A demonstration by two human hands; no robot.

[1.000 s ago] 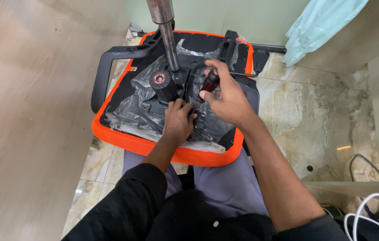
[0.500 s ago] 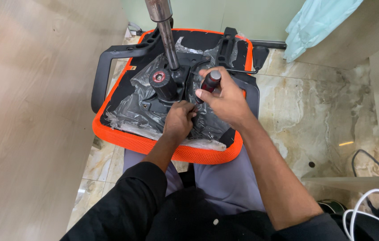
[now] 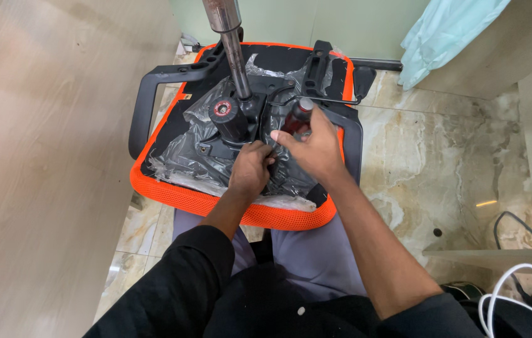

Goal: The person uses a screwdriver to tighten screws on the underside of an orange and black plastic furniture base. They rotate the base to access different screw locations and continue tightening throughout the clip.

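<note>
An upturned office chair seat [image 3: 172,191] with an orange mesh rim lies on my lap, its black underside wrapped in clear plastic film. A metal gas cylinder [image 3: 235,56] rises from the black mechanism plate [image 3: 231,122] at its middle. My right hand [image 3: 313,147] is closed on the dark red handle of a screwdriver [image 3: 297,116], held upright over the plate's right side. My left hand [image 3: 250,169] rests with curled fingers on the plastic just below the mechanism, beside the tool's tip. What the left fingers pinch is hidden.
A black armrest [image 3: 144,106] loops off the seat's left edge and another armrest [image 3: 353,144] sits on the right. Wooden panels stand at left. Marble floor spreads right, with a pale blue cloth [image 3: 447,34] at the top right and white and black cables [image 3: 516,275] at the lower right.
My right hand has turned the screwdriver handle and shifted slightly. The left hand moved a little up toward the mechanism.
</note>
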